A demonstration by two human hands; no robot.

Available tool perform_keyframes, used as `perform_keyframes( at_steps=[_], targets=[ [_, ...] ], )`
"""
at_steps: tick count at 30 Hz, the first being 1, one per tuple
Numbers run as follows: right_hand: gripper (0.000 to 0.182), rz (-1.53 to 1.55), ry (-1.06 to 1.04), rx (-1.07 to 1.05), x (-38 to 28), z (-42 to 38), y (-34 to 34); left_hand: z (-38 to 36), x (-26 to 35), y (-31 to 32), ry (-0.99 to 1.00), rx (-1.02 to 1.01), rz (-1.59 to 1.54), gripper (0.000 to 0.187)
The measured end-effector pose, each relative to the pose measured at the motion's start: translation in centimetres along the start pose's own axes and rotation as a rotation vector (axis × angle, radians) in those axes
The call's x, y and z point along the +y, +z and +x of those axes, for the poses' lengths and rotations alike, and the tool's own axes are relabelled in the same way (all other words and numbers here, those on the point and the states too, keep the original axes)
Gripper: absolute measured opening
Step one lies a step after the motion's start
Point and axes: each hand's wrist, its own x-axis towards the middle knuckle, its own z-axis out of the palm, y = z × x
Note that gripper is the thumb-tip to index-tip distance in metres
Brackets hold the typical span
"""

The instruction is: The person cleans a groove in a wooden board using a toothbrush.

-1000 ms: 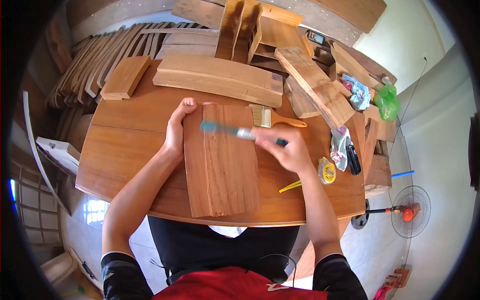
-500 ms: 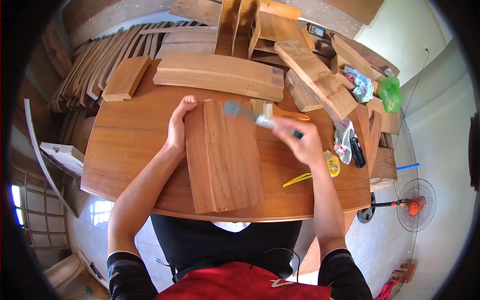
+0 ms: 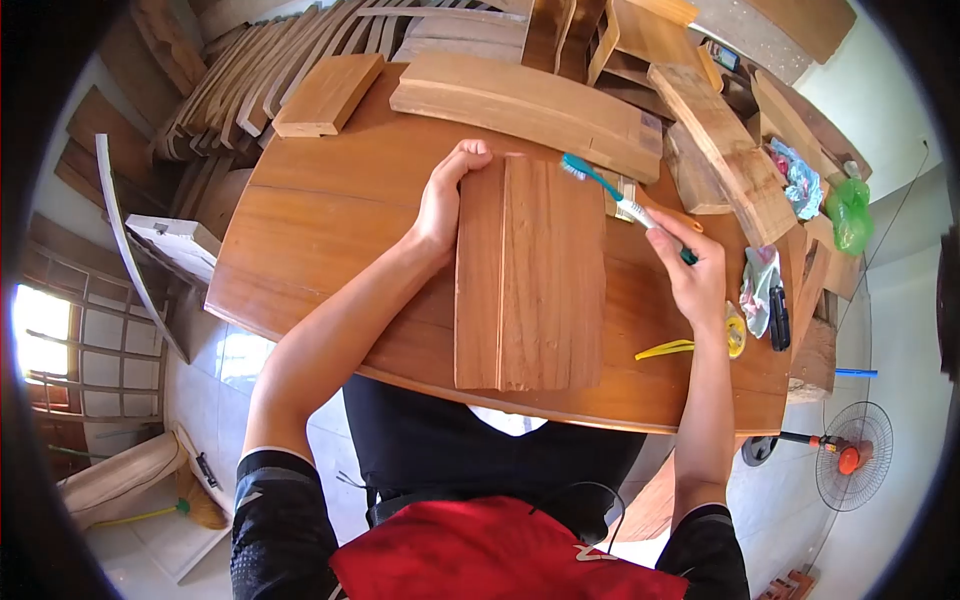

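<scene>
My right hand (image 3: 693, 280) hides the toothbrush (image 3: 612, 195) handle's end; the paintbrush (image 3: 640, 200) behind lies mostly covered.

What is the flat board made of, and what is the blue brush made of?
The board looks like bare, unvarnished wood: brown, matte, with grain lines running along its length. The toothbrush in the right hand looks like plastic: a smooth teal and white handle, probably with nylon bristles. The left hand steadies the board.

Teal-and-white toothbrush (image 3: 612, 192); reddish-brown, seemingly straight-grained board (image 3: 530, 272).
</scene>
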Motion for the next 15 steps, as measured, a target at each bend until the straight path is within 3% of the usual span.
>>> perform_keyframes(
  at_steps=[4, 5, 8, 10, 12, 14, 15],
  targets=[
    [0.023, 0.127, -0.146, -0.620, -1.2, -1.3, -0.1, -0.1, -0.1, 0.3, 0.005, 0.016, -0.020, 0.006],
    [0.024, 0.082, -0.212, -0.451, -0.6, -1.1, 0.1, -0.2, 0.2, 0.6, -0.009, 0.001, -0.029, 0.007],
    [0.024, 0.058, -0.028, 0.033, -0.2, -0.1, -0.2, -1.0, 0.2, 0.8, -0.037, 0.006, -0.045, 0.009],
    [0.022, -0.010, -0.182, -0.405, 0.0, -0.8, -1.4, -0.8, 0.2, 0.9, -0.015, 0.030, -0.024, 0.013],
    [0.023, 0.176, -0.096, -0.634, 0.1, -0.7, -1.5, -0.7, 0.5, 1.5, -0.012, -0.007, -0.005, 0.022],
    [0.025, 0.019, -0.124, -0.229, 0.7, -0.4, -1.3, -1.4, 0.6, 1.6, -0.027, -0.023, 0.015, 0.031],
    [0.026, 0.064, -0.035, -0.035, 0.4, -0.1, -1.0, -1.8, 0.6, 1.6, -0.044, -0.007, 0.027, 0.030]
  ],
)
